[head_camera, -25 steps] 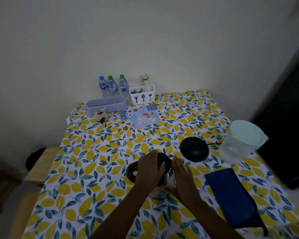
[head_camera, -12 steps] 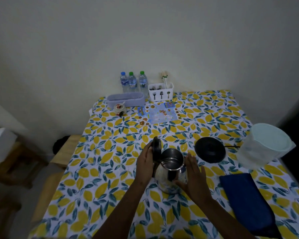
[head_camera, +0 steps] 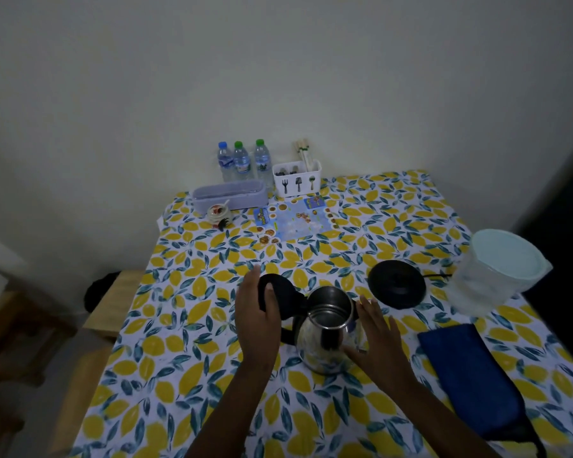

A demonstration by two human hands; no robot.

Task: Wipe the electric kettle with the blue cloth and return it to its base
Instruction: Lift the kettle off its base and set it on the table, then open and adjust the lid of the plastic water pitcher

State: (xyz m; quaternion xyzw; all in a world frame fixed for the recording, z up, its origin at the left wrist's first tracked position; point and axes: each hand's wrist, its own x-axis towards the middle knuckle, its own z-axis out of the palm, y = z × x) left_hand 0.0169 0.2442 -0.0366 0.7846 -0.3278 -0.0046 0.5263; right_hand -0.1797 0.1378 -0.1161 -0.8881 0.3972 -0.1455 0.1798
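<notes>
The steel kettle (head_camera: 326, 332) stands on the worktop (head_camera: 186, 328) between both hands, off its black base (head_camera: 397, 283), which sits just beyond the right hand (head_camera: 374, 338). The left hand (head_camera: 257, 317) grips the flipped-open lid (head_camera: 277, 294); the right lies flat and open against the body. Best to keep one hand steadying it while the other fetches the blue cloth (head_camera: 470, 381), lying right of the right hand. Lemon-print covering, dim room, plain wall.
</notes>
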